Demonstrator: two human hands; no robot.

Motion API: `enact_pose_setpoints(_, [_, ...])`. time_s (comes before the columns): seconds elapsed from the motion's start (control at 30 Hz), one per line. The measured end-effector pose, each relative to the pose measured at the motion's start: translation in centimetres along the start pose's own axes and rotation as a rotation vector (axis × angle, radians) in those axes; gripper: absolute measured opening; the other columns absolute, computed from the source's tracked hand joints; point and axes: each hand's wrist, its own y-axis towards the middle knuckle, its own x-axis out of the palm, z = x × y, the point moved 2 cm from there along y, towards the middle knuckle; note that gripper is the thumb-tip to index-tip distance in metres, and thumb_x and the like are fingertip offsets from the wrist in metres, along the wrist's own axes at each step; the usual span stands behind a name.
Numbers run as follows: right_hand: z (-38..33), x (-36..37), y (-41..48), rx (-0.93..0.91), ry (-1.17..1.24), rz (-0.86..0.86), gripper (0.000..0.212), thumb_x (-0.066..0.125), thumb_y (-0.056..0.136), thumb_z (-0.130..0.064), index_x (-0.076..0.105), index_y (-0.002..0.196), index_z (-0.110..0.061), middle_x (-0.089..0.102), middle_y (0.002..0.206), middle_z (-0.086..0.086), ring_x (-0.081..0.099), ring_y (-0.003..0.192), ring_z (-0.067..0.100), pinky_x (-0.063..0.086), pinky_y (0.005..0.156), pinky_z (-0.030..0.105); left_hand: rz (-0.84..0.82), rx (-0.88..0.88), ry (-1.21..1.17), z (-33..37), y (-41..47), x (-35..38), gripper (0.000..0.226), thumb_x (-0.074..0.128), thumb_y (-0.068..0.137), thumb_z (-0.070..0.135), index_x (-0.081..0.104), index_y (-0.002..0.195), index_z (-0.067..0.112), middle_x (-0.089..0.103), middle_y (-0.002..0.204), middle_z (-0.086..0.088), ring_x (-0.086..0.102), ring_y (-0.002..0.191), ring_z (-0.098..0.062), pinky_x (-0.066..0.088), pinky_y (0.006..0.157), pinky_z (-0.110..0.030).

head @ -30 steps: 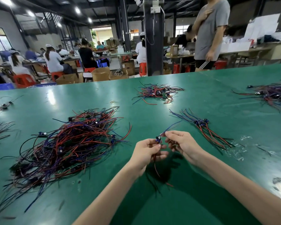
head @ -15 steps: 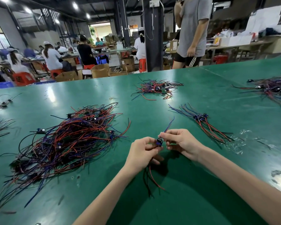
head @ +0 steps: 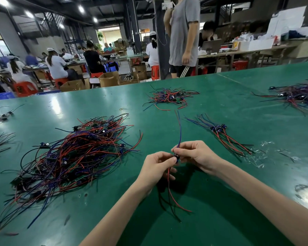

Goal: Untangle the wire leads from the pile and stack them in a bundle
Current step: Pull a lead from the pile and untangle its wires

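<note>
Green bench [head: 105,107], observed left to right.

Left edge: two thin scatterings of wire [head: 0,132], part cut off by the frame.

Left of centre: one large tangled pile [head: 75,157] of red, blue and black leads, with small components mixed through it. It lies on the bench, well apart from both hands.

Near centre: left hand [head: 156,167] and right hand [head: 197,155], raised a little above the bench and meeting tip to tip. Between them is one wire lead [head: 180,132]. The left fingers [head: 167,161] and right fingers [head: 178,150] are curled, pinching its small dark component from either side. Its blue wires rise from the right hand's pinch. Its red and black wires hang below the left hand, towards the bench.

Far centre: one smaller tangled heap [head: 169,98].

Right of the hands: one bundle [head: 219,132] of leads laid parallel, components grouped together, near the right hand but not touching it. Just beyond its near ends lie scraps of clear plastic [head: 261,157].

Far right: one further tangle [head: 295,96], running out of view.

Count: three heaps, two scatterings, one bundle, one lead in hand.
</note>
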Motion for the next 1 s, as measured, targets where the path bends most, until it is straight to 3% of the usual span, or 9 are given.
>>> enact_pose_setpoints(0.2, [-0.4, -0.1, -0.3, 0.009, -0.045, 0.036, 0.004, 0.07, 0.078, -0.004, 0.07, 0.075, -0.003, 0.059, 0.063, 0.006, 0.051, 0.05, 0.008, 0.045, 0.05, 0.016, 0.007, 0.146, 0.192, -0.1, 0.1, 0.0, 0.017, 0.065, 0.087, 0.003, 0.065, 0.081, 0.019, 0.063, 0.063, 0.004, 0.052, 0.049, -0.009, 0.042, 0.041, -0.019])
enact_pose_setpoints(0.33, [-0.4, -0.3, -0.3, 0.069, -0.041, 0.017, 0.008, 0.072, 0.078, -0.007, 0.071, 0.07, -0.009, 0.059, 0.059, 0.002, 0.051, 0.051, 0.006, 0.047, 0.052, 0.017, -0.008, 0.169, 0.246, -0.1, 0.0, 0.0, 0.019, 0.064, 0.087, 0.003, 0.065, 0.08, 0.02, 0.06, 0.064, -0.002, 0.05, 0.049, -0.01, 0.043, 0.042, -0.02])
enact_pose_setpoints(0.47, [-0.2, -0.2, -0.1, 0.093, -0.027, 0.007, 0.013, 0.073, 0.078, -0.008, 0.073, 0.065, -0.012, 0.061, 0.061, 0.0, 0.05, 0.051, 0.004, 0.046, 0.052, 0.015, -0.008, 0.037, 0.054, 0.1, 0.0, 0.4, 0.008, 0.059, 0.09, 0.003, 0.063, 0.084, 0.006, 0.064, 0.071, -0.008, 0.057, 0.052, -0.012, 0.051, 0.046, -0.026])
enact_pose_setpoints(0.6, [0.0, 0.0, 0.0, 0.087, -0.002, -0.003, 0.009, 0.074, 0.076, -0.006, 0.073, 0.067, -0.009, 0.063, 0.06, 0.002, 0.048, 0.05, 0.006, 0.044, 0.048, 0.015, 0.005, -0.097, -0.131, 0.0, 0.0, 0.7, 0.012, 0.056, 0.093, 0.005, 0.062, 0.082, 0.003, 0.065, 0.074, -0.01, 0.061, 0.058, -0.015, 0.055, 0.052, -0.03])
enact_pose_setpoints(0.8, [0.2, 0.2, 0.0, 0.091, 0.032, -0.023, 0.011, 0.071, 0.077, -0.004, 0.072, 0.067, -0.006, 0.062, 0.061, 0.006, 0.052, 0.053, 0.011, 0.05, 0.051, 0.02, 0.019, -0.112, -0.196, 0.0, 0.1, 0.8, 0.012, 0.059, 0.091, 0.005, 0.059, 0.1, -0.003, 0.067, 0.086, -0.014, 0.066, 0.073, -0.021, 0.059, 0.061, -0.032])
enact_pose_setpoints(1.0, [0.5, 0.7, -0.2, 0.044, -0.048, 0.01, 0.01, 0.072, 0.077, -0.01, 0.07, 0.068, -0.006, 0.056, 0.057, 0.003, 0.044, 0.049, 0.009, 0.039, 0.047, 0.017, 0.047, -0.091, -0.18, 0.0, 0.2, 0.5, 0.005, 0.06, 0.089, 0.001, 0.063, 0.088, -0.002, 0.067, 0.069, -0.01, 0.066, 0.064, -0.017, 0.06, 0.069, -0.031])
